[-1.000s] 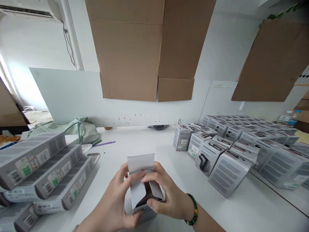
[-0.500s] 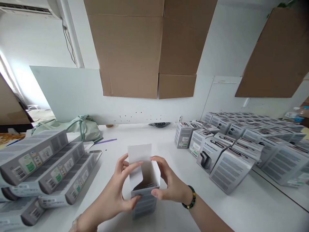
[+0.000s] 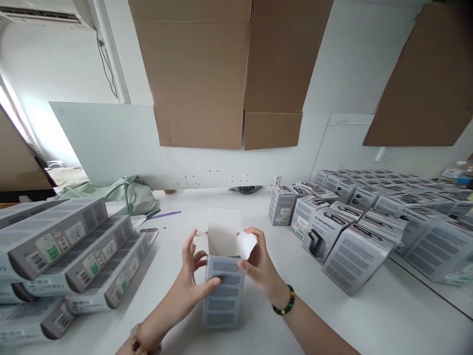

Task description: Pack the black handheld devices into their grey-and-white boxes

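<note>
I hold a small grey printed carton (image 3: 223, 296) upright on the white table (image 3: 266, 315), its top end open with white flaps spread. My left hand (image 3: 188, 283) grips the carton's left side, thumb across the printed front. My right hand (image 3: 258, 268), with a dark bead bracelet at the wrist, pinches the right side flap near the top. The inside of the carton cannot be seen.
Flattened grey cartons (image 3: 70, 256) are stacked at the left. Several assembled product boxes (image 3: 354, 227) stand in rows at the right. A green bag (image 3: 121, 195) lies at the back left. Brown cardboard sheets (image 3: 221, 74) hang on the wall behind.
The carton has been tilted up to stand more upright, showing its printed front. Its side flaps have spread outward, and both hands shifted along its sides.
</note>
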Motion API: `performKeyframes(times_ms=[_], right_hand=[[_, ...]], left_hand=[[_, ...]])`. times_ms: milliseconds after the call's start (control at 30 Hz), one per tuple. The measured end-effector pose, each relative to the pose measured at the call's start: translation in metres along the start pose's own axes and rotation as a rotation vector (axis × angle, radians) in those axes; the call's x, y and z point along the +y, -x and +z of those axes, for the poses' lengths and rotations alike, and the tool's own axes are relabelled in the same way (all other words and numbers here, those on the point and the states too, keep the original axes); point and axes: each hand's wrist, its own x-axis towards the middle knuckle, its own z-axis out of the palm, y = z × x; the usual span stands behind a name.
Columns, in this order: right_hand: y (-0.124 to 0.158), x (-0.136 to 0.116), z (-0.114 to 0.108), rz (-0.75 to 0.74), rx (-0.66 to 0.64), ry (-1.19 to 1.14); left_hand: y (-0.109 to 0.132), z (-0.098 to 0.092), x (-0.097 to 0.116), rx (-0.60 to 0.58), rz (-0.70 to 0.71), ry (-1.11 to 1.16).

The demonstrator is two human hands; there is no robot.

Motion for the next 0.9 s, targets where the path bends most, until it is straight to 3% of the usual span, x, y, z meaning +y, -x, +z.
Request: performKeyframes(times_ms=[67, 133, 200, 267, 467, 667, 900], right_hand=[[-0.003, 0.003, -0.001, 0.056, 0.049, -0.026], [-0.004, 0.005, 0.0, 0.203, 0.085, -0.039], [-0.004, 0.007, 0.001, 0.385, 0.112, -0.041], [-0.003, 0.008, 0.002, 0.465, 0.127, -0.039], [-0.001, 0.015, 0.001, 0.251, 0.12, -0.036], [0.0, 0.011, 0.001, 0.208, 0.079, 0.0], [0.005, 0.005, 0.005, 0.111, 0.048, 0.055]], left_hand=[[0.0, 0.004, 0.001, -0.119, -0.09, 0.087], [-0.001, 0.008, 0.003, -0.226, -0.18, 0.18], [-0.002, 0.012, 0.004, -0.272, -0.276, 0.232], [-0.002, 0.016, 0.005, -0.279, -0.305, 0.248], [0.001, 0.013, 0.006, -0.265, -0.188, 0.223], [0.005, 0.012, 0.01, -0.286, -0.186, 0.221], [0.007, 0.016, 0.013, -0.27, -0.073, 0.236]])
